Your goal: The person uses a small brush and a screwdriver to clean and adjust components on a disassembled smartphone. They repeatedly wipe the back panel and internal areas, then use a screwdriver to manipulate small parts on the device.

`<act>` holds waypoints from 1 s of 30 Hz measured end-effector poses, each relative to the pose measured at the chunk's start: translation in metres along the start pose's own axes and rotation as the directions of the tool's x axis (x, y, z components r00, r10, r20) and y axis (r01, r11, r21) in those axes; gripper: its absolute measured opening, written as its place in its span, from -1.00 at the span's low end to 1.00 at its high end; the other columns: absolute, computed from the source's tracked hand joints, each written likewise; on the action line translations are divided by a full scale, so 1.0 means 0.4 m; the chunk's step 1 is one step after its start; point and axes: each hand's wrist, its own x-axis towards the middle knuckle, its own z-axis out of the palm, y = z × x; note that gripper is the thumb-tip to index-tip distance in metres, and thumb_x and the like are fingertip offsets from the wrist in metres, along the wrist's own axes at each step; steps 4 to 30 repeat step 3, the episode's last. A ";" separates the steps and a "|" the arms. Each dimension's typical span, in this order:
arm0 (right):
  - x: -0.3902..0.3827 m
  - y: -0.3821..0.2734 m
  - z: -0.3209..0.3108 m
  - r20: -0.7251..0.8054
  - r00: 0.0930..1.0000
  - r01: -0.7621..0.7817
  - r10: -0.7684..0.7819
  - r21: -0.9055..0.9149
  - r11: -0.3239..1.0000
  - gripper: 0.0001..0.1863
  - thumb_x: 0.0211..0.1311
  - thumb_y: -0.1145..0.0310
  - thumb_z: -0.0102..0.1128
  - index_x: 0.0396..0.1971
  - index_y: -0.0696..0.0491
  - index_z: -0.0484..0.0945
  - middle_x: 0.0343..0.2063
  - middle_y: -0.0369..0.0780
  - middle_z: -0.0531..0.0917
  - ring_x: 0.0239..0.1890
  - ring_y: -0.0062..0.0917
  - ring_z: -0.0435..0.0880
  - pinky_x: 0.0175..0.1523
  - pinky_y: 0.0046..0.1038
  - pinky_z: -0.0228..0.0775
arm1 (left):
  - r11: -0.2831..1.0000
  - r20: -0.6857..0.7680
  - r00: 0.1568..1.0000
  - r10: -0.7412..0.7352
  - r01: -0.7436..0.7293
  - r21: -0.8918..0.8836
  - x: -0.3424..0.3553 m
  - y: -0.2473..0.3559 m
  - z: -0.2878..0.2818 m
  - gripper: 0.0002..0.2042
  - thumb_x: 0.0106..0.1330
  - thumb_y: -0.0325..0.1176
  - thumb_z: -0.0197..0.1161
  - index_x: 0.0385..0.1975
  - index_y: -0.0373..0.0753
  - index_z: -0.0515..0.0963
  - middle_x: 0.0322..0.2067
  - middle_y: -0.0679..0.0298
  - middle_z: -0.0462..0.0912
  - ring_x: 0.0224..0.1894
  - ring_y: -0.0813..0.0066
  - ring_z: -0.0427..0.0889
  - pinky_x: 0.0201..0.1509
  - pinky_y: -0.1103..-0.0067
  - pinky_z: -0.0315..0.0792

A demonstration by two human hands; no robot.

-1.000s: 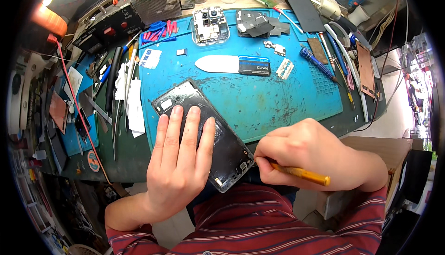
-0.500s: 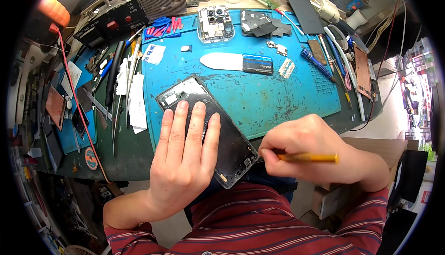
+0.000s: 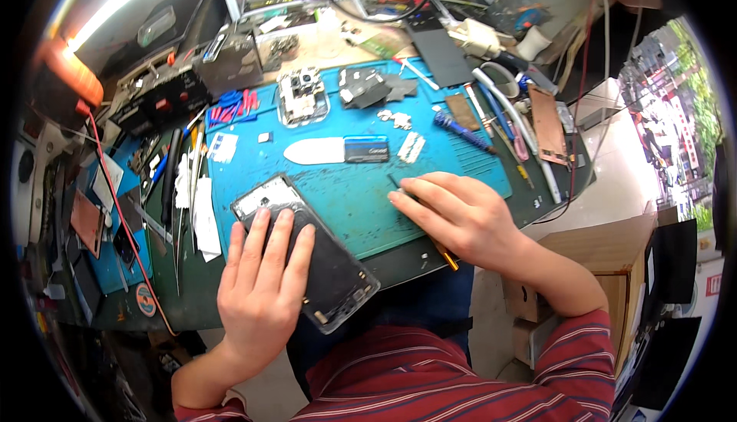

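My left hand (image 3: pixel 265 291) lies with its fingers stretched over a black phone housing (image 3: pixel 338 272), which rests at a slant near the bench's front edge. Camera cutouts show at the housing's far end, and small metal parts along its near end. In my right hand (image 3: pixel 472 218) is a slim tool with a yellow handle (image 3: pixel 446 256), its butt pointing down toward me. A dark thin piece (image 3: pixel 395 182) sticks out at my right fingertips; whether it belongs to the tool I cannot tell. That hand is over the mat, apart from the housing.
On the blue mat (image 3: pixel 361 226) lie a white curved pry blade (image 3: pixel 315 151), a blue screwdriver (image 3: pixel 464 131) and black sheets (image 3: pixel 376 88). A clear box (image 3: pixel 304 98) of phone parts stands behind. Tweezers and tools line both sides; a red cable (image 3: pixel 123 207) crosses at left.
My right hand has lifted away from the housing's near corner and moved up over the mat, the yellow tool turned so its handle points down. My left hand stays on the housing. The view has shifted.
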 end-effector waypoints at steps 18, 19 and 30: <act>-0.026 0.023 -0.009 -0.012 0.996 -0.092 0.092 -0.089 0.992 -0.38 0.09 0.43 0.34 0.26 -0.05 0.70 0.06 -0.18 0.73 0.07 -0.32 0.78 0.13 -0.35 0.66 | 0.999 -0.098 0.995 -0.010 0.006 -0.040 -0.015 0.004 -0.009 -0.65 0.32 -0.49 0.38 0.10 -0.09 0.80 0.19 0.07 0.77 0.32 -0.03 0.70 0.45 -0.01 0.51; -0.026 0.023 -0.009 -0.012 0.996 -0.092 0.092 -0.089 0.992 -0.38 0.09 0.43 0.34 0.26 -0.05 0.70 0.06 -0.18 0.73 0.07 -0.32 0.78 0.13 -0.35 0.66 | 0.999 -0.098 0.995 -0.010 0.006 -0.040 -0.015 0.004 -0.009 -0.65 0.32 -0.49 0.38 0.10 -0.09 0.80 0.19 0.07 0.77 0.32 -0.03 0.70 0.45 -0.01 0.51; -0.026 0.023 -0.009 -0.012 0.996 -0.092 0.092 -0.089 0.992 -0.38 0.09 0.43 0.34 0.26 -0.05 0.70 0.06 -0.18 0.73 0.07 -0.32 0.78 0.13 -0.35 0.66 | 0.999 -0.098 0.995 -0.010 0.006 -0.040 -0.015 0.004 -0.009 -0.65 0.32 -0.49 0.38 0.10 -0.09 0.80 0.19 0.07 0.77 0.32 -0.03 0.70 0.45 -0.01 0.51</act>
